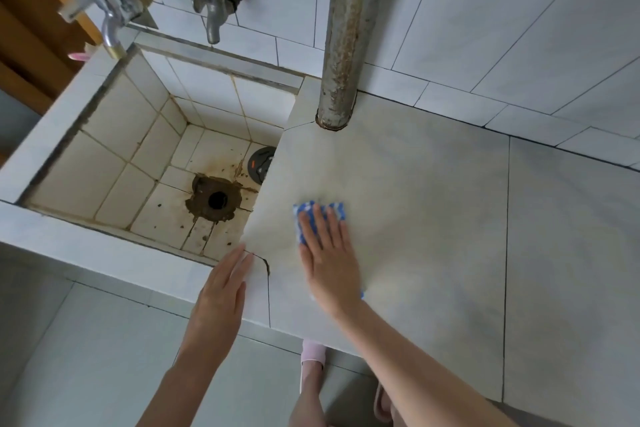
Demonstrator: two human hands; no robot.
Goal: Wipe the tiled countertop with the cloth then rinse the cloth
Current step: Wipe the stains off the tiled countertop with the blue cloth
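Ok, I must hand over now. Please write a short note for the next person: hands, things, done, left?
Right hand: flat, presses the cloth on the countertop, near the sink.
Left hand: open, fingers rest on the countertop's front corner beside the sink.
Done: wiping is under way; how much is covered cannot be told.
Left: wipe the remaining countertop, then rinse the cloth under a tap.

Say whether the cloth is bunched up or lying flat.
Flat: the blue-checked cloth lies spread on the countertop, pressed under the right hand, fingers straight.
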